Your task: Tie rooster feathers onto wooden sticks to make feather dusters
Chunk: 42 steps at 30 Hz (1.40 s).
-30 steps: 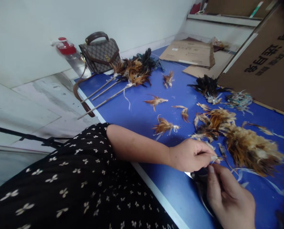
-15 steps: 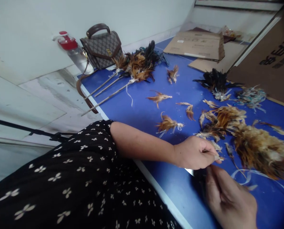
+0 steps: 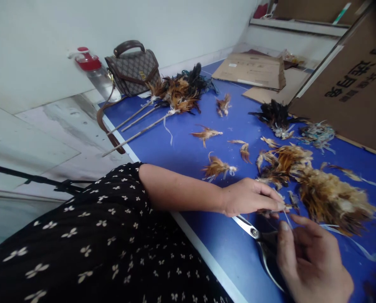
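Note:
My left hand (image 3: 254, 198) is closed in a pinch on a small feather bundle (image 3: 288, 207), whose pale quill ends poke out past the fingertips; the rest is mostly hidden under the hand. From those ends a thin white ribbon (image 3: 287, 218) runs to my right hand (image 3: 316, 256), which pinches it between thumb and forefinger. Metal scissors (image 3: 253, 232) lie on the blue table just below my left hand, their handles partly behind my right hand. Beyond the hands is a large heap of tan and brown feathers (image 3: 336, 198).
Small feather bundles (image 3: 218, 167) and black feathers (image 3: 274, 115) are spread over the table (image 3: 162, 155). Feather dusters on sticks (image 3: 137, 136) lie at the far left, beside a handbag (image 3: 133, 71) and a bottle (image 3: 96, 71). Cardboard (image 3: 249, 69) lies behind; a large carton (image 3: 355, 88) stands right.
My right hand has moved slightly right, away from my left, drawing the white ribbon out between them. The scissors are now more exposed. The whole view has shifted slightly.

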{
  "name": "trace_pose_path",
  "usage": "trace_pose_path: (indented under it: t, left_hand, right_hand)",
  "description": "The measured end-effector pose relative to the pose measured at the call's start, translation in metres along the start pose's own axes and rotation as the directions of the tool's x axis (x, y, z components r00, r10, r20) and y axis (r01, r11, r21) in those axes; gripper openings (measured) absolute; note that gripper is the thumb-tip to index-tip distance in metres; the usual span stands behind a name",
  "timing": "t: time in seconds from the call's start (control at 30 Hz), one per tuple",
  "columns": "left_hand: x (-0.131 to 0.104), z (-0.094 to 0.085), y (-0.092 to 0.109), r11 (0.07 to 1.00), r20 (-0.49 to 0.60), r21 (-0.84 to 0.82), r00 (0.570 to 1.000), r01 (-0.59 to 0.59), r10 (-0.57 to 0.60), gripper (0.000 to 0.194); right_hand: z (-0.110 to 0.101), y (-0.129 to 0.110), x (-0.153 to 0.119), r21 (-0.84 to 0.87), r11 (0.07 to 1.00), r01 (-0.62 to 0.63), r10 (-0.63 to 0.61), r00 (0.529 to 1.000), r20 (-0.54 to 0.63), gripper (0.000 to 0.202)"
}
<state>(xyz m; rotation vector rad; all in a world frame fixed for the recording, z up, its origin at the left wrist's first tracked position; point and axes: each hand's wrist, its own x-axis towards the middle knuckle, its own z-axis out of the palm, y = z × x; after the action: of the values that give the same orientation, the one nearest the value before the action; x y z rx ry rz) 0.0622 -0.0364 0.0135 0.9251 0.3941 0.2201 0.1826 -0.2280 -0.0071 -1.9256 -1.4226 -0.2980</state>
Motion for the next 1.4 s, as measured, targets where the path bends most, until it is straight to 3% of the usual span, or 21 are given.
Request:
trace_pose_path:
  t: [0.13,0.27,0.43,0.63,0.87,0.97,1.03,1.1,1.23,1.4]
  left_hand:
    - [0.0,0.001,0.0,0.997,-0.056,-0.049,0.997,0.053,-0.056,0.015]
    - [-0.004,0.0,0.0,0.987,-0.092,0.055,0.985,0.15,-0.145,0.009]
    - [-0.003,0.0,-0.003,0.98,-0.069,-0.007,0.978,0.199,-0.199,0.011]
    - [0.0,0.0,-0.006,0.973,-0.05,-0.073,0.974,0.218,-0.222,0.01]
    - [-0.001,-0.001,-0.009,0.963,0.003,-0.13,0.971,0.236,-0.237,0.016]
    - [-0.001,-0.004,-0.014,0.963,0.034,-0.123,0.971,0.241,-0.238,0.031]
    - [-0.001,-0.005,-0.017,0.966,0.044,-0.112,0.972,0.234,-0.23,0.037]
    - [0.0,-0.006,-0.019,0.967,0.045,-0.104,0.973,0.231,-0.227,0.038]
    - [0.0,-0.006,-0.02,0.968,0.033,-0.09,0.972,0.236,-0.234,0.026]
    - [-0.001,-0.004,-0.018,0.971,0.033,-0.063,0.973,0.232,-0.23,0.033]
  right_hand:
    - [0.0,0.0,0.002,-0.06,0.993,0.103,-0.106,0.992,-0.067,0.042]
    - [-0.003,-0.002,0.006,-0.148,0.968,0.205,-0.217,0.973,-0.075,0.019]
    - [-0.007,0.004,0.007,-0.216,0.906,0.365,-0.379,0.925,-0.026,0.026]
    - [-0.007,0.021,-0.003,-0.2,0.903,0.38,-0.384,0.923,0.021,0.034]
    - [-0.008,0.022,-0.008,-0.158,0.954,0.256,-0.249,0.966,0.068,0.021]
    - [-0.006,0.009,-0.01,-0.015,1.0,0.012,-0.011,0.997,0.078,0.033]
    - [-0.005,0.003,-0.011,0.087,0.987,-0.138,0.131,0.987,0.089,0.041]
    - [-0.005,0.002,-0.011,0.118,0.979,-0.165,0.155,0.984,0.087,0.044]
    - [-0.007,0.015,-0.007,-0.023,0.996,0.087,-0.086,0.995,0.046,0.033]
    - [-0.009,0.036,-0.006,-0.148,0.903,0.404,-0.397,0.915,0.077,0.03]
